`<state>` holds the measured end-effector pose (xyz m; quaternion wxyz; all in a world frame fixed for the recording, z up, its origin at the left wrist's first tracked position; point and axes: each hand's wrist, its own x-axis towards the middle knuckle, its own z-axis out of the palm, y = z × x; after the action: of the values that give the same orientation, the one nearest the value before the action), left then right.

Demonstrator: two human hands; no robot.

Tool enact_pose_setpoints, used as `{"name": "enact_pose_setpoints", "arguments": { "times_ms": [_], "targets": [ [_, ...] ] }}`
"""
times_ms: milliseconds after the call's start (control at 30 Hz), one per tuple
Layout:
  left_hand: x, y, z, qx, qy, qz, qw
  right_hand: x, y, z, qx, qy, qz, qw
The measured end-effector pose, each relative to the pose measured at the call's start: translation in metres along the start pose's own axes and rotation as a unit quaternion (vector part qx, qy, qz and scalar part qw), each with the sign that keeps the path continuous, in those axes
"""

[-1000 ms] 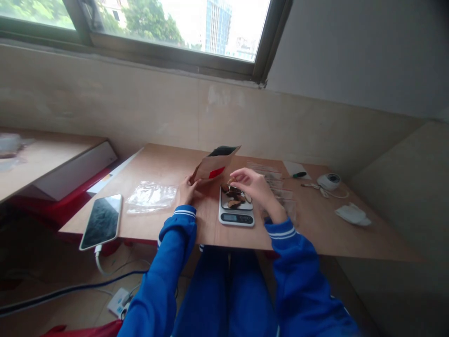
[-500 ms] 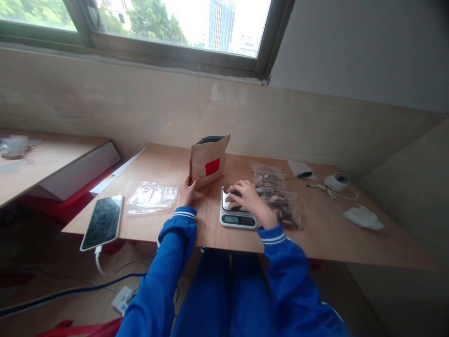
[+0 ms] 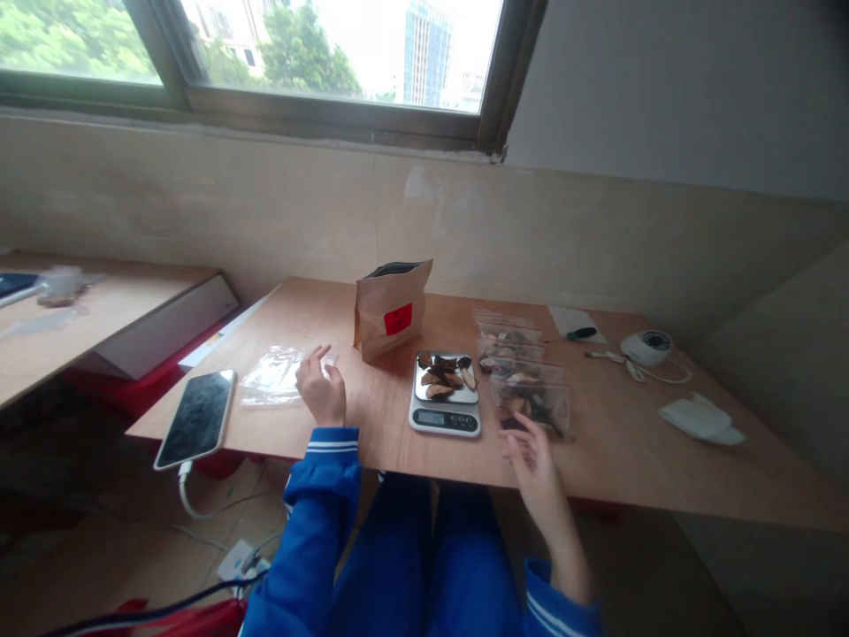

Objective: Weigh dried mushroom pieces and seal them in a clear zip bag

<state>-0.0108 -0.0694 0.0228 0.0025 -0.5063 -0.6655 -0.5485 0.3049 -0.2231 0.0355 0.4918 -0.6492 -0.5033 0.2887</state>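
Low centre of the frame, the right hand [image 3: 539,469] hangs open and empty off the worktop [image 3: 616,451] edge, the left hand [image 3: 321,389] loosely curled, empty, beside the clear bag [image 3: 275,375], probably limp and slippery, best pinched at its rim, and beyond stands the scale [image 3: 444,398].

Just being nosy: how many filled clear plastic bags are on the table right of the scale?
3, as far as I can tell: a far bag, a middle bag and a near bag, overlapping beside the scale; more may be hidden.
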Motion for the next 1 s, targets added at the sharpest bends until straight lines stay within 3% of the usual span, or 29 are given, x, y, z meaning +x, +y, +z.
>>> {"name": "enact_pose_setpoints", "arguments": {
  "times_ms": [167, 267, 433, 533, 600, 700, 867, 1000],
  "targets": [
    [-0.006, 0.001, -0.019, 0.223, -0.113, -0.121, 0.961, 0.002, 0.002, -0.012, -0.008, 0.017, -0.008, 1.0],
    [-0.007, -0.002, -0.024, 0.258, -0.154, -0.113, 0.947, 0.001, 0.0, -0.015, -0.013, 0.018, -0.007, 1.0],
    [-0.01, -0.003, -0.029, 0.237, -0.172, -0.109, 0.95, 0.0, 0.001, -0.014, -0.013, 0.004, 0.0, 1.0],
    [-0.01, 0.003, -0.026, 0.205, -0.133, -0.089, 0.966, -0.001, 0.0, -0.015, -0.025, 0.0, 0.008, 1.0],
    [-0.006, 0.009, -0.017, 0.156, -0.11, -0.04, 0.981, -0.001, -0.002, -0.017, -0.035, 0.003, 0.016, 0.999],
    [0.007, 0.019, 0.005, 0.056, -0.137, 0.021, 0.989, -0.001, -0.002, -0.019, -0.045, 0.003, 0.023, 0.999],
    [0.027, 0.025, 0.038, -0.029, -0.196, 0.015, 0.98, -0.001, 0.002, -0.024, -0.058, -0.01, 0.021, 0.998],
    [0.03, 0.012, 0.026, 0.036, -0.145, 0.04, 0.988, 0.0, 0.008, -0.026, -0.058, -0.021, 0.016, 0.998]
  ]
}}
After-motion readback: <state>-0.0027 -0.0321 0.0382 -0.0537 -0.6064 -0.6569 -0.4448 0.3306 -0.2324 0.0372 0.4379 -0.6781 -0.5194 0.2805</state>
